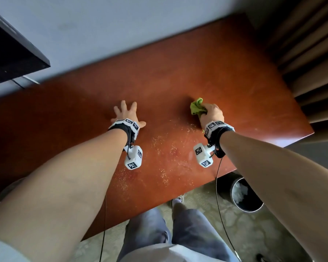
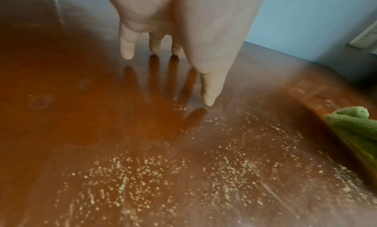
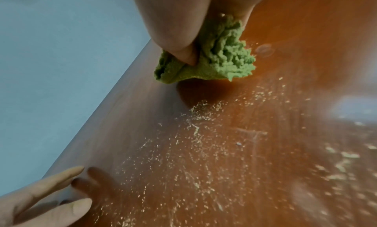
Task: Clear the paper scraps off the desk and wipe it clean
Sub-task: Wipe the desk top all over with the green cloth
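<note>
A reddish-brown desk [image 1: 225, 72] fills the head view. My right hand [image 1: 210, 112] grips a bunched green cloth [image 1: 196, 107] against the desktop, right of the middle; the thumb pinches the green cloth [image 3: 214, 61] in the right wrist view. My left hand [image 1: 124, 113] lies with fingers spread and straight on the desk, left of the cloth, holding nothing. Its fingers [image 2: 210, 88] hover just over the wood in the left wrist view. Fine pale crumbs [image 1: 170, 150] are scattered over the desk between and in front of both hands.
A black waste bin [image 1: 242, 195] with white scraps inside stands on the floor under the desk's front right corner. A dark monitor [image 1: 11, 53] hangs at far left. Brown curtains [image 1: 314, 53] border the right. A pale blue wall [image 1: 121, 25] lies behind the desk.
</note>
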The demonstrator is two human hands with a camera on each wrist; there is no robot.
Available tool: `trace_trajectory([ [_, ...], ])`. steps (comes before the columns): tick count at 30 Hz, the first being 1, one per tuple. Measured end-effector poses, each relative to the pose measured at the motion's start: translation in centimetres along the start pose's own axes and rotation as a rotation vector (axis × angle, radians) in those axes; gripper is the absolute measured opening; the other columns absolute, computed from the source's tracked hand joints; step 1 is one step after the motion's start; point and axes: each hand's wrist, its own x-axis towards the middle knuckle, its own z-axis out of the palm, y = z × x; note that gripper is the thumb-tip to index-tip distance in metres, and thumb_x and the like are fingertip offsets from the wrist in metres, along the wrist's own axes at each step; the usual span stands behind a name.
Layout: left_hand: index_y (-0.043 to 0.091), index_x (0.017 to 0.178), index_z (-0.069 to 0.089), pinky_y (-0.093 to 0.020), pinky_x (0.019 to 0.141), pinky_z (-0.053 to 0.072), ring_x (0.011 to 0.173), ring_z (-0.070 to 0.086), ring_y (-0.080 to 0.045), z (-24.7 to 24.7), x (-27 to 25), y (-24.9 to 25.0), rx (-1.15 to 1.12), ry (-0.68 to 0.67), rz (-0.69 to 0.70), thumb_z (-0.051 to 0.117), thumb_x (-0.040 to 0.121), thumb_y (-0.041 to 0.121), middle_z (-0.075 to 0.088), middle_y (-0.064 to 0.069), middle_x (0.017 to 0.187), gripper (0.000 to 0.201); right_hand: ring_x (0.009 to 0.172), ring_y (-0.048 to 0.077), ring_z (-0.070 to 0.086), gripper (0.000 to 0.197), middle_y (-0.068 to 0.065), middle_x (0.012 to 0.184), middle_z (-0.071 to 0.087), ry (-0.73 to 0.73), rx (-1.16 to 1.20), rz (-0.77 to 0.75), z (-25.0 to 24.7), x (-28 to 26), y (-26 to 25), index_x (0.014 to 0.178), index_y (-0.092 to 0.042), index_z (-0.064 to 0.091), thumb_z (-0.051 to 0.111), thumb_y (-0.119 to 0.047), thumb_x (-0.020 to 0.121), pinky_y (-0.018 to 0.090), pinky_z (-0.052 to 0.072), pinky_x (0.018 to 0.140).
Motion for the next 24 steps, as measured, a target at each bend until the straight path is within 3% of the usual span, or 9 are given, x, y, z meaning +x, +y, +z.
trace_trajectory([
  [3, 0.041, 0.151, 0.011, -0.065, 0.105, 0.03, 0.147, -0.005, -0.037, 0.0, 0.3, -0.8, 0.011, -0.008, 0.002, 0.069, 0.081, 0.054, -0.01, 0.001, 0.161, 0.091, 0.109, 0.029, 0.059, 0.055, 0.001, 0.127, 0.059, -0.029, -0.107, -0.049, 0.7, -0.1, -1.1, 0.125, -0.031, 0.064, 0.048, -0.001, 0.082, 0.025, 0.043, 0.08],
  [6, 0.042, 0.151, 0.012, -0.067, 0.105, 0.029, 0.147, -0.004, -0.037, 0.1, 0.4, -1.0, -0.004, -0.009, 0.007, 0.071, 0.08, 0.055, -0.01, 0.002, 0.161, 0.093, 0.111, 0.027, 0.058, 0.052, -0.001, 0.123, 0.063, -0.12, -0.183, -0.235, 1.7, -1.5, -2.3, 0.121, -0.029, 0.066, 0.051, -0.001, 0.079, 0.029, 0.046, 0.087],
  [11, 0.043, 0.15, 0.015, -0.069, 0.105, 0.026, 0.146, -0.005, -0.037, -0.1, 0.5, -1.1, -0.053, -0.032, 0.013, 0.074, 0.078, 0.053, -0.009, 0.002, 0.161, 0.094, 0.1, 0.013, 0.062, 0.038, -0.012, 0.109, 0.066, -0.345, -0.287, -0.511, 4.1, -5.4, -3.4, 0.113, -0.033, 0.07, 0.062, -0.01, 0.084, 0.029, 0.053, 0.086],
  [14, 0.043, 0.15, 0.015, -0.069, 0.106, 0.024, 0.147, -0.006, -0.036, -0.2, 0.5, -1.1, -0.077, -0.04, 0.018, 0.074, 0.078, 0.052, -0.01, 0.002, 0.161, 0.094, 0.093, 0.013, 0.063, 0.043, -0.014, 0.106, 0.065, -0.451, -0.347, -0.49, 3.9, -5.5, -4.1, 0.11, -0.039, 0.069, 0.055, -0.011, 0.08, 0.031, 0.057, 0.079],
  [17, 0.042, 0.151, 0.014, -0.07, 0.107, 0.022, 0.147, -0.008, -0.037, -0.4, 0.4, -1.1, -0.091, -0.049, 0.02, 0.075, 0.078, 0.05, -0.012, 0.002, 0.161, 0.095, 0.09, 0.017, 0.064, 0.042, -0.009, 0.107, 0.068, -0.254, -0.168, -0.374, 2.8, -3.8, -5.0, 0.109, -0.033, 0.071, 0.052, -0.011, 0.078, 0.032, 0.056, 0.079],
  [20, 0.042, 0.151, 0.013, -0.069, 0.107, 0.022, 0.147, -0.008, -0.037, -0.3, 0.4, -1.0, -0.083, -0.05, 0.013, 0.074, 0.079, 0.051, -0.013, 0.001, 0.161, 0.095, 0.1, 0.02, 0.062, 0.046, -0.004, 0.116, 0.066, -0.062, -0.071, -0.257, 2.5, -1.2, -6.0, 0.118, -0.03, 0.067, 0.053, -0.011, 0.079, 0.024, 0.048, 0.083],
  [24, 0.042, 0.151, 0.012, -0.069, 0.107, 0.023, 0.147, -0.008, -0.037, -0.2, 0.6, -1.0, -0.07, -0.048, 0.013, 0.073, 0.08, 0.051, -0.013, 0.001, 0.161, 0.094, 0.109, 0.025, 0.061, 0.053, -0.003, 0.123, 0.064, -0.082, -0.08, -0.189, 3.7, 1.2, -7.5, 0.123, -0.035, 0.065, 0.051, -0.01, 0.078, 0.022, 0.046, 0.085],
])
